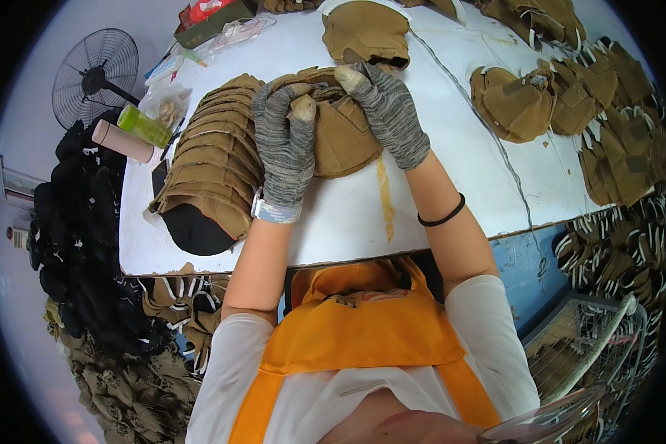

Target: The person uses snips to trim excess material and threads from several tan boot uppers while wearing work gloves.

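We're in a workshop: matching brown pieces (pixel 213 152) stand nested on our white worktable (pixel 451 159) at ten o'clock; a dim black heap (pixel 78 251), perhaps fabric, fills nine.

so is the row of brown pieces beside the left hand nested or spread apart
Nested: the row of brown pieces shows closely overlapping layers on the white table, beside the left hand.

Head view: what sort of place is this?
Probably a soft-goods workshop: the gloved left hand and right hand hold a brown piece, and a row of similar pieces lies on the white table.
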`<action>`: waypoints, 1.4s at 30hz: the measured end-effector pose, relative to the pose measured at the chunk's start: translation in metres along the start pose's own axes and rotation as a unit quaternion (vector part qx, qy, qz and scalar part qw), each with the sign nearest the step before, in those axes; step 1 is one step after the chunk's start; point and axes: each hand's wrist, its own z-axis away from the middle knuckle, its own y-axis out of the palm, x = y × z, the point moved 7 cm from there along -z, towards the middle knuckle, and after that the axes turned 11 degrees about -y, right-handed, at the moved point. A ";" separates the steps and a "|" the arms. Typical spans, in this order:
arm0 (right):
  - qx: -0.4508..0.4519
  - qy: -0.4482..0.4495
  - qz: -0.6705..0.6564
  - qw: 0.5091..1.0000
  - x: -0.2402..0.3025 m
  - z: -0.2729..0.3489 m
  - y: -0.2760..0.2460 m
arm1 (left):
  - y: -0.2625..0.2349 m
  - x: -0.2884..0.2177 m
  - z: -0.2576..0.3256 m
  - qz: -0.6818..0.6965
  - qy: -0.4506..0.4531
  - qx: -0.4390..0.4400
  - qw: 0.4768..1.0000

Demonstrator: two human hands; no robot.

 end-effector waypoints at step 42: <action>-0.279 -0.167 0.158 0.932 0.059 -0.061 -0.163 | -0.016 -0.043 0.026 -0.111 -0.016 -0.013 0.994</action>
